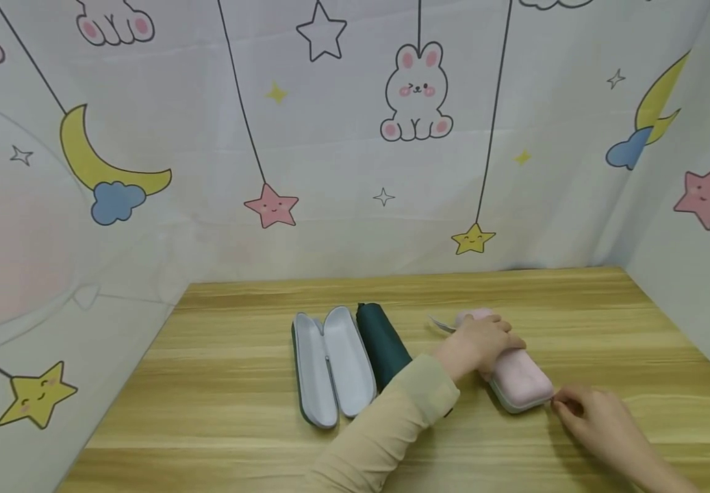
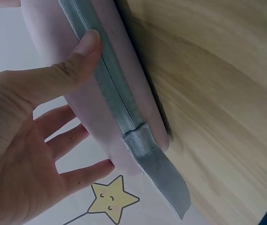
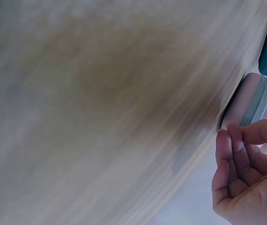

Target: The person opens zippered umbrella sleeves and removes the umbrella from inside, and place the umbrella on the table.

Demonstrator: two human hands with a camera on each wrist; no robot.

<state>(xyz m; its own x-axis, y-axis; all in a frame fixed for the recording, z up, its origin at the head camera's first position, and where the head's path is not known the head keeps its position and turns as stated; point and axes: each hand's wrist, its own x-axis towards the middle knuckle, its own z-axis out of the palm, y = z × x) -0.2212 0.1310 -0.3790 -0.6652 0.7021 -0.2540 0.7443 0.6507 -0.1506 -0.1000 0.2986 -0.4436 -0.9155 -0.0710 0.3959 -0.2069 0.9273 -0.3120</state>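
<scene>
A pink zippered case [image 1: 522, 378] with a grey zipper band [image 2: 106, 70] lies at a slant on the table. My left hand [image 1: 480, 344] grips it from above; in the left wrist view the thumb presses on the zipper band and the fingers spread round the far side. A grey fabric tab [image 2: 164, 180] sticks out from the case's far end. At the near corner, my right hand [image 1: 601, 418] pinches the zipper pull between thumb and index finger, with the pull mostly hidden by the fingertips. The zipper looks closed along the stretch that shows.
Left of my left arm, a dark green case [image 1: 355, 366] lies spread open, its pale grey lining facing up. A rolled dark green bundle [image 1: 385, 342] lies against it, partly behind my sleeve [image 1: 391, 431]. A patterned curtain [image 1: 342, 137] stands behind the wooden table [image 1: 207, 383].
</scene>
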